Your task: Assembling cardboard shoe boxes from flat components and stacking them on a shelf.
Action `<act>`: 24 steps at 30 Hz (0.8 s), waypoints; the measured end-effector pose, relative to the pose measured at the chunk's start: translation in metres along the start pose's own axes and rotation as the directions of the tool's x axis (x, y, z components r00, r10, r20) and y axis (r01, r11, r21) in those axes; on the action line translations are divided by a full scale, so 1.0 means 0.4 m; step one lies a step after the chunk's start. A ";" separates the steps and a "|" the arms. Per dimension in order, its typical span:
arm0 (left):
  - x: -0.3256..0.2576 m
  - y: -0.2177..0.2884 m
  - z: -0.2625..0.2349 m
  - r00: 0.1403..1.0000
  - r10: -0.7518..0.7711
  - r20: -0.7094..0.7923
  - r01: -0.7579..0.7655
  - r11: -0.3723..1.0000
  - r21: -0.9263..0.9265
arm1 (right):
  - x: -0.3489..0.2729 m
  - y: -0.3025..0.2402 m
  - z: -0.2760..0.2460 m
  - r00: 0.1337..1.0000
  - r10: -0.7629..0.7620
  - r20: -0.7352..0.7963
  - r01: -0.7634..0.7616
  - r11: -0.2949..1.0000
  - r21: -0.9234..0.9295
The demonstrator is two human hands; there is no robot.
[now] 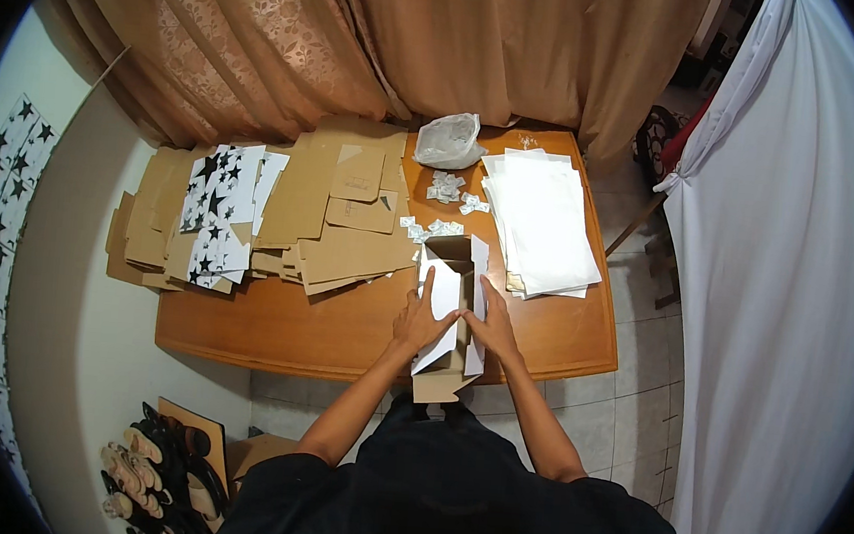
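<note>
An open cardboard box with white flaps lies on the wooden table near its front edge, lined with white paper. My left hand presses flat on the white paper inside the box, index finger stretched forward. My right hand rests on the box's right flap, fingers spread along its edge. Both hands touch the box from either side.
Flat brown cardboard blanks and star-printed sheets cover the table's left. A stack of white paper lies right, a clear plastic bag and small white packets behind. Shoes sit on the floor lower left. Curtains hang behind.
</note>
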State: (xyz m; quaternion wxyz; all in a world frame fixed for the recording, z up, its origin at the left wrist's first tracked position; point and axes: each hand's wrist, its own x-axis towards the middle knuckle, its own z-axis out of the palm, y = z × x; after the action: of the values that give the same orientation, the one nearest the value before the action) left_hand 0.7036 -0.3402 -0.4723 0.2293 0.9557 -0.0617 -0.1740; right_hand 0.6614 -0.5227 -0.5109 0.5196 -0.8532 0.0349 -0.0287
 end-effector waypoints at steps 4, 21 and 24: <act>0.023 -0.017 0.005 0.999 0.033 -0.011 -0.033 0.999 -0.004 | 0.003 -0.017 0.017 0.999 0.043 0.000 -0.043 0.997 -0.065; 0.171 -0.072 -0.068 0.922 0.366 -0.123 -0.371 0.928 -0.016 | -0.009 -0.053 0.040 0.999 0.049 0.012 -0.048 0.994 -0.098; 0.224 -0.046 -0.101 0.931 0.360 -0.059 -0.364 0.922 -0.129 | -0.008 -0.046 0.041 0.997 0.059 0.039 -0.054 0.989 -0.139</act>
State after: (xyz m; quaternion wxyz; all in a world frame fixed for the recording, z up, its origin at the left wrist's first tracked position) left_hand 0.8026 -0.3248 -0.4742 0.3238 0.9126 -0.2210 -0.1160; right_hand 0.6601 -0.4997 -0.5021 0.4605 -0.8862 0.0498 0.0068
